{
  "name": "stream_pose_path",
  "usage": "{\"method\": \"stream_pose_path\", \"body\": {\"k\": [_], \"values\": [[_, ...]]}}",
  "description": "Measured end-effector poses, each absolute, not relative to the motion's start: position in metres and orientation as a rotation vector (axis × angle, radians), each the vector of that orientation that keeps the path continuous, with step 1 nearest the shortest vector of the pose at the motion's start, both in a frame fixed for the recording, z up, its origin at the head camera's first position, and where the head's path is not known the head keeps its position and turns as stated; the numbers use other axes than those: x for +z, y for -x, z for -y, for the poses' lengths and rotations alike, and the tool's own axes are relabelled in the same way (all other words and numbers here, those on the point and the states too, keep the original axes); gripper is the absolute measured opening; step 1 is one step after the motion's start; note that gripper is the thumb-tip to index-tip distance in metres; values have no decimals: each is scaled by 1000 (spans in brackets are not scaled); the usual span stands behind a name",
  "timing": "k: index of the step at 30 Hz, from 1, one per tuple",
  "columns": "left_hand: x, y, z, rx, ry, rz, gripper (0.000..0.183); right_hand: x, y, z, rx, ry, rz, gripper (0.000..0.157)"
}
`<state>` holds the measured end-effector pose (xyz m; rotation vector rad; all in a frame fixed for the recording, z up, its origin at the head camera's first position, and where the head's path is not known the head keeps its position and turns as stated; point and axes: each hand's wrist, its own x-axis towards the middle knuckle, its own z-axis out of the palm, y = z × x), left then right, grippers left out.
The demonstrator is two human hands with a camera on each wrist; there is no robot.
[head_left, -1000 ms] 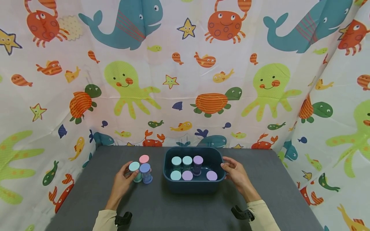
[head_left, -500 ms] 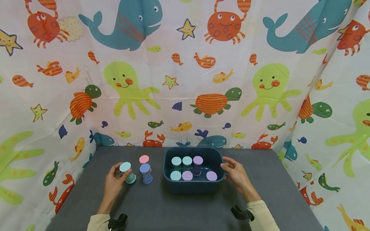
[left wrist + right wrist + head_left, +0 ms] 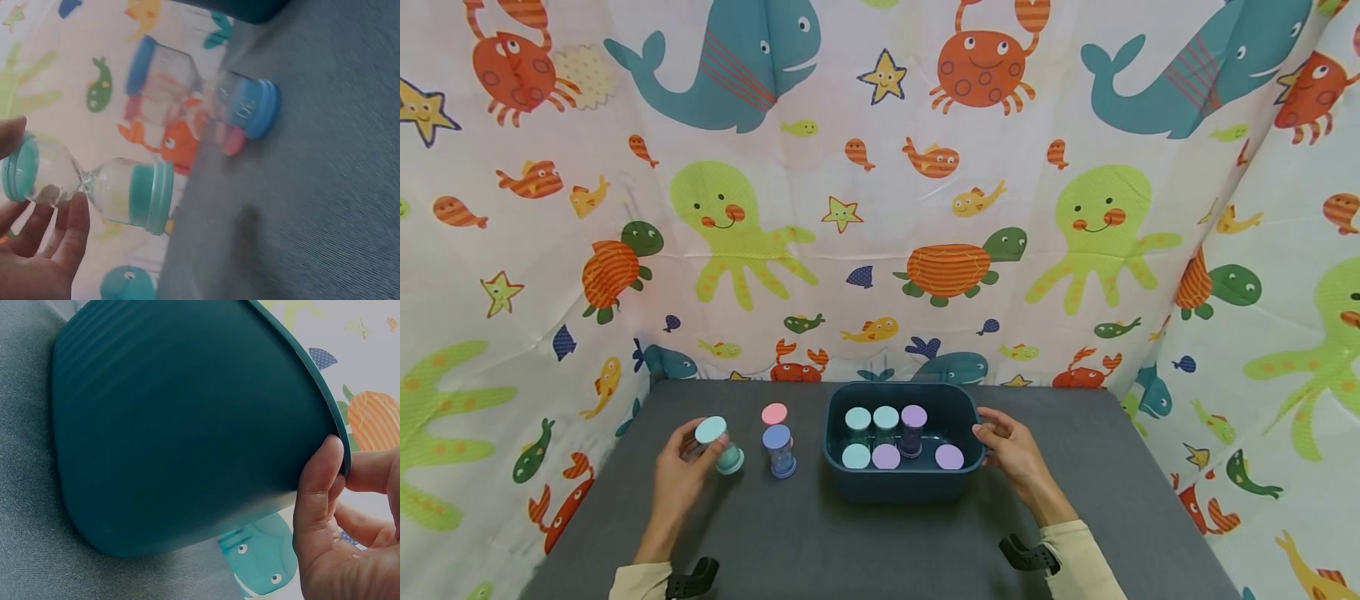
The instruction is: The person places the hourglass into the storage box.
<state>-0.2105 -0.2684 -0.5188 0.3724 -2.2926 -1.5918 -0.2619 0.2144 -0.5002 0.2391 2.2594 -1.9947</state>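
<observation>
At the left, the left hand (image 3: 676, 477) is reached up from the lower edge, its forearm slanted towards the worktop's (image 3: 850, 550) middle and a black wristband (image 3: 694, 578) worn below the palm. A mint-capped hourglass (image 3: 112, 187) is held in its grip, with the thumb set by the upper cap and the curled fingers brought round the glass, one of them laid at the narrow waist. The hourglass is tilted, its top leaned to the left and its base swung to the right, and it appears to be raised off the worktop. Just to the right, a blue hourglass (image 3: 778, 452) is stood upright on the worktop, with a pink-capped hourglass (image 3: 774, 413) partly hidden behind it. Further right, a dark teal box (image 3: 895, 485) is placed, in which six hourglasses (image 3: 913, 430) are stood: three with mint caps and three with purple. At its right end the box is held by the right hand (image 3: 1019, 460), whose forearm is slanted in from the lower right; the rim is pinched in a close grip, with the thumb pressed to the outer wall and the other fingers bent.
</observation>
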Motion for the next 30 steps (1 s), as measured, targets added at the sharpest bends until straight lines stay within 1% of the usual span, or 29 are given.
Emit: {"method": "stream_pose_path", "body": {"k": [6, 14, 21, 30], "values": [[-502, 206, 264, -1606, -389, 2274, 68, -499, 261, -213, -1996, -239, -2257, 45], [-475, 201, 250, -1612, -403, 2257, 66, -499, 261, -214, -1989, -242, -2264, 45], [-458, 197, 236, -1634, -338, 2245, 62, -500, 258, -213, -1982, -245, -2254, 45], [-443, 208, 214, -1746, -196, 2139, 57, -497, 260, -214, -1974, -247, -2264, 47]]}}
